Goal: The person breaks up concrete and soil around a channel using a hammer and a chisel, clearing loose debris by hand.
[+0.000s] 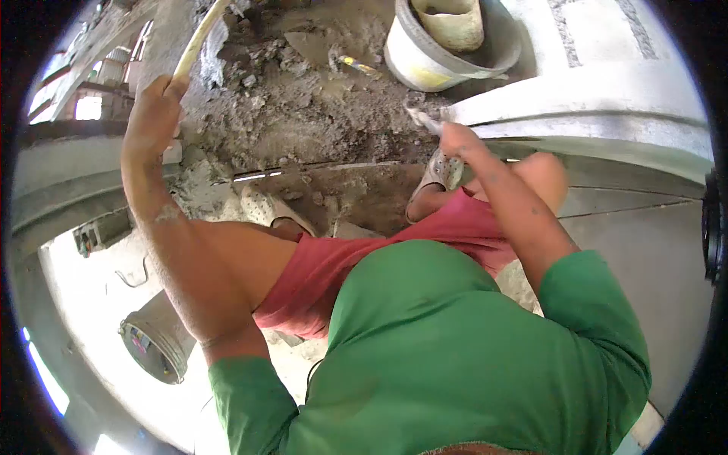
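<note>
My left hand (pixel 154 117) is closed around the lower end of a pale wooden stick (pixel 199 38), which rises past the top edge of the view. Close to the bucket's base, my right hand (pixel 459 141) grips a light-coloured handle (pixel 427 121) with a whitish, dirt-covered end. The kind of tool is too small to make out. Its end is just above the loose grey rubble (pixel 303 114). A hammer-like tool with a yellow and blue handle (pixel 359 67) lies on the rubble between my hands.
A white bucket (pixel 425 72) with a cut container (pixel 453 26) inside stands at the top right. White ledges (pixel 591 98) run along the right. Another bucket (pixel 148 353) lies tipped at the lower left. My shoes (pixel 269 208) rest at the rubble's near edge.
</note>
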A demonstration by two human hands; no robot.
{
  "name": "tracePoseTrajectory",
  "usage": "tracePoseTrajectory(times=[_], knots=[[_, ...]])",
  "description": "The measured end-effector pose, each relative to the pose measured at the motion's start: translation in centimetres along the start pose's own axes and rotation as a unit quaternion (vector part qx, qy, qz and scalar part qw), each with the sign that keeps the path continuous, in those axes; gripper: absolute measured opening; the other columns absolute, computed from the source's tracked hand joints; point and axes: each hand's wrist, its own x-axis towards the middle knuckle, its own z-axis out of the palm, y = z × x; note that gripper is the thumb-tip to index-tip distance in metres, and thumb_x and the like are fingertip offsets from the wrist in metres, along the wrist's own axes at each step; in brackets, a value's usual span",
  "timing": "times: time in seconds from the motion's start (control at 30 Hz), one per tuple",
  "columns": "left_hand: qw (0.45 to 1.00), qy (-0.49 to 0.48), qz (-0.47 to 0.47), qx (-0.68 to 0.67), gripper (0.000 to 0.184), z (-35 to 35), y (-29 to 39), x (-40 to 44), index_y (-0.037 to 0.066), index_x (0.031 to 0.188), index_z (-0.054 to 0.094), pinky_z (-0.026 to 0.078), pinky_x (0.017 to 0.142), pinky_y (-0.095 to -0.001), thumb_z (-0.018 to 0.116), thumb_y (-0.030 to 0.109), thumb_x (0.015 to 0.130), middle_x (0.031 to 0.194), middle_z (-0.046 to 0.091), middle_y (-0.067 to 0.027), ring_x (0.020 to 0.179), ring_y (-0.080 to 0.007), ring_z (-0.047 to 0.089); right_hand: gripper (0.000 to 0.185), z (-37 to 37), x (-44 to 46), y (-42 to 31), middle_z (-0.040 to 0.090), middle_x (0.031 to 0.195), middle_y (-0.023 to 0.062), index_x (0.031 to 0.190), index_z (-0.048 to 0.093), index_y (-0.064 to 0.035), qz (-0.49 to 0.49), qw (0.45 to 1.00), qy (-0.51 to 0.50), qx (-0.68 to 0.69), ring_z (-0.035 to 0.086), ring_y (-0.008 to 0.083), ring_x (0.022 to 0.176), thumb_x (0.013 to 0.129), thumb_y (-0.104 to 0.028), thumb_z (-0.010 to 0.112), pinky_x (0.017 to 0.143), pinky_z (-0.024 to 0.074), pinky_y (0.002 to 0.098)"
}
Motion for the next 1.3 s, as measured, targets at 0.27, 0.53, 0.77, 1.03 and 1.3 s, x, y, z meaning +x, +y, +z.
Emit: tracePoseTrajectory(times=[0.27, 0.53, 0.77, 1.03, 1.3], knots=[[0.999, 0.008, -0.018, 0.033, 0.037, -0.8, -0.3, -1.0, 0.006, 0.095, 0.06, 0.037, 0.045, -0.0305, 0.054, 0.043, 0.096, 0.064, 0.049, -0.0005, 0.052, -0.0117, 0.046, 0.022, 0.2, 0.2, 1.4, 0.072, 0.09, 0.017, 0.091, 0.073, -0.003, -0.123, 0.975, -0.028, -0.182, 0.069, 0.0325, 0.09, 0.079, -0.011, 0.056, 0.085, 0.0527, 0.0422], [0.999, 0.02, -0.008, 0.03, 0.04, -1.0, -0.5, -1.0, 0.009, 0.106, 0.062, 0.035, 0.044, -0.027, 0.057, 0.046, 0.095, 0.065, 0.048, 0.003, 0.051, -0.0092, 0.043, 0.035, -0.2, -0.2, -2.1, 0.064, 0.086, 0.0171, 0.105, 0.064, 0.0003, 0.016, 0.969, -0.098, 0.225, 0.061, 0.0276, 0.073, 0.09, -0.03, 0.06, 0.066, 0.0499, 0.0432], [0.999, 0.023, 0.014, 0.029, 0.036, -1.6, -2.3, 0.2, 0.009, 0.105, 0.062, 0.034, 0.041, -0.0269, 0.058, 0.044, 0.095, 0.065, 0.05, 0.0029, 0.048, -0.0078, 0.044, 0.038, -1.8, 1.1, -2.6, 0.066, 0.1, 0.0309, 0.101, 0.067, 0.0065, -0.117, 0.991, -0.052, -0.035, 0.064, 0.0441, 0.099, 0.086, -0.027, 0.062, 0.089, 0.0497, 0.0484], [0.997, 0.066, -0.039, -0.012, 0.037, -3.1, -1.8, -1.2, 0.006, 0.104, 0.063, 0.039, 0.044, -0.0312, 0.057, 0.042, 0.095, 0.065, 0.052, -0.0012, 0.051, -0.0127, 0.048, 0.033, 4.6, 2.1, -0.2, 0.066, 0.105, 0.0286, 0.105, 0.066, 0.0029, -0.059, 0.997, 0.018, 0.037, 0.064, 0.0426, 0.102, 0.085, -0.023, 0.06, 0.088, 0.0498, 0.0494], [0.996, 0.025, -0.072, 0.04, 0.039, -2.9, -2.1, -1.3, 0.008, 0.097, 0.059, 0.042, 0.048, -0.0297, 0.053, 0.046, 0.097, 0.067, 0.051, 0.0006, 0.054, -0.0103, 0.047, 0.032, 2.5, -0.5, -2.7, 0.067, 0.107, 0.0256, 0.107, 0.065, 0.001, 0.001, 0.996, -0.027, 0.079, 0.063, 0.0429, 0.104, 0.086, -0.023, 0.063, 0.09, 0.0493, 0.0497]])
